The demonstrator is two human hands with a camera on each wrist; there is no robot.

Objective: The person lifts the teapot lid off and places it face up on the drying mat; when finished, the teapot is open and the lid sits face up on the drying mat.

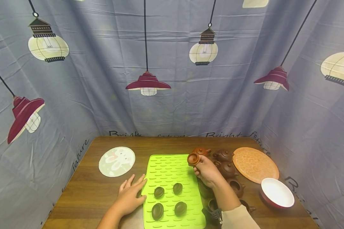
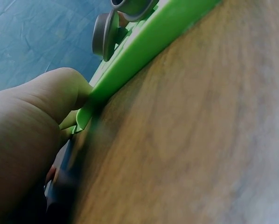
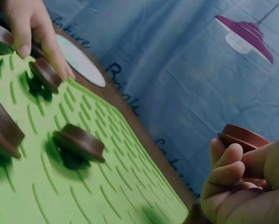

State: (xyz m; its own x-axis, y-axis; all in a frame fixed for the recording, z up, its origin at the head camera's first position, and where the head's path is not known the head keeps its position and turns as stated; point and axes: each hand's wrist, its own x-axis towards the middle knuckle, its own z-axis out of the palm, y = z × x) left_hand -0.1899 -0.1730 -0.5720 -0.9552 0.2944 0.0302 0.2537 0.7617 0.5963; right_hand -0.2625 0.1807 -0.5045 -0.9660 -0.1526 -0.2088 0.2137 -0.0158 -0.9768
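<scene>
Dash-patterned green mat, reddish-brown lid

Wears a pale cream sleeve on the right arm, well behind the grip. Looks plain, matt, without print; ends at a simple cuff on the forearm, leaving wrist and right hand bare ahead of it. Shows a dark, hole-dotted piece with a shiny metallic bit just left of the cuff, behind the grip; too small to tell if worn. Bare on the other side, from left hand back along the forearm to the head view's bottom edge. Shows skin creases behind the left thumb, close up.
</scene>
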